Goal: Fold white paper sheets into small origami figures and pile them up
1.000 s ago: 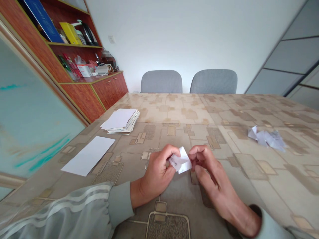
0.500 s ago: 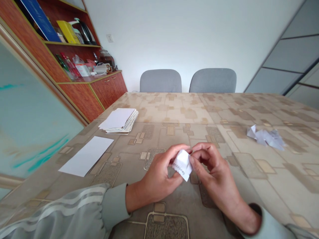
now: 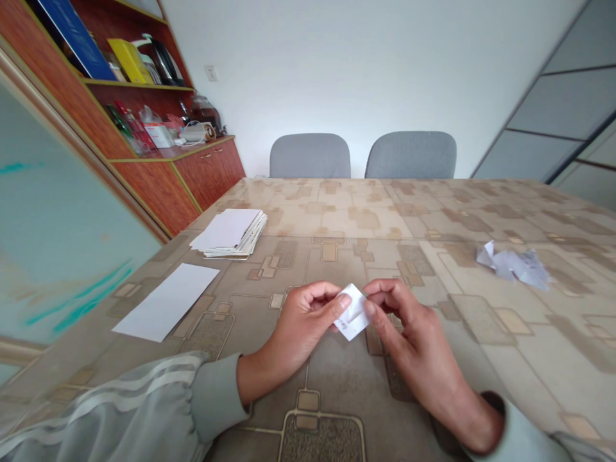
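A small folded piece of white paper point(image 3: 352, 314) with some print on it is held just above the patterned table point(image 3: 433, 218), in front of me. My left hand point(image 3: 303, 324) pinches its left side between thumb and fingers. My right hand point(image 3: 409, 327) pinches its right side, thumb tip on the fold. Both wrists rest on the table. Grey sleeves with pale stripes cover my forearms.
A single white sheet point(image 3: 167, 300) lies to the left, with a stack of paper point(image 3: 231, 232) behind it. Several folded paper pieces point(image 3: 513, 265) lie at the right. Two grey chairs point(image 3: 360, 155) stand at the far edge. A wooden cabinet point(image 3: 168, 160) with clutter is at the left.
The folded paper has been turned and pressed flatter between my fingers. Both hands stayed in the same spot, with the fingers shifting their pinch on it.
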Demonstrator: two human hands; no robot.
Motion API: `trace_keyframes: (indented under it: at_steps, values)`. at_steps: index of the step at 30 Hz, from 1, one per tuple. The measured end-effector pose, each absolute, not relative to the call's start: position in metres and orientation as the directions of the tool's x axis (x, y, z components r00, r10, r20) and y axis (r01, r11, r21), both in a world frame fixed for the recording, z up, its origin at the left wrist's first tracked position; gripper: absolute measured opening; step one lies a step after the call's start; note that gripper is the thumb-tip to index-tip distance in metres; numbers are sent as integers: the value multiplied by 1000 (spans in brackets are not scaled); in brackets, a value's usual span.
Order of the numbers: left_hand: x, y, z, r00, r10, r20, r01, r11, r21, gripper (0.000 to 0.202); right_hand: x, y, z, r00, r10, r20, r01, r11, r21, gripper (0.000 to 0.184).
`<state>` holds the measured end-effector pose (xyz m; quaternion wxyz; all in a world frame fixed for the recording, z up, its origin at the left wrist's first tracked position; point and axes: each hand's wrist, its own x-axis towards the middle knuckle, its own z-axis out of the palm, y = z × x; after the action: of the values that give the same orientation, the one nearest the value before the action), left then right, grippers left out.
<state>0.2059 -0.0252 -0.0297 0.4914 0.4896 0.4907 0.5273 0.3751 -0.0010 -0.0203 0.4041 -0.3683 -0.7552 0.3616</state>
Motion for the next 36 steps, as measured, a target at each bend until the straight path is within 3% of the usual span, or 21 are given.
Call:
trace_keyframes:
  at_steps: [5, 12, 18, 22, 29, 32, 36]
  values:
    - [205, -26, -32, -44, 997, 56, -50, -58, 997, 28, 376, 2, -25, -462, 858, 225, 255, 372, -893, 28]
    - [205, -30, -30, 17, 1000, -10, -225, 13, 974, 31, 376, 3, -29, -363, 899, 243, 176, 323, -930, 29]
    - [204, -27, -30, -88, 996, 12, -87, -20, 996, 25, 377, 5, -27, -425, 871, 245, 134, 328, -935, 20]
    - [205, -28, -29, -68, 997, 45, 0, -46, 999, 26, 377, 6, -28, -424, 871, 246, 112, 320, -941, 22]
    - [209, -32, -29, 41, 997, -72, -217, 79, 973, 28, 374, 6, -30, -391, 910, 140, -14, 146, -989, 30]
    - [207, -30, -32, 23, 996, -82, -130, 84, 988, 30, 374, 7, -27, -431, 893, 127, -46, 118, -992, 28]
    - [203, -27, -32, 26, 999, 22, 93, -25, 995, 27, 376, 9, -27, -419, 895, 154, 9, 174, -985, 22]
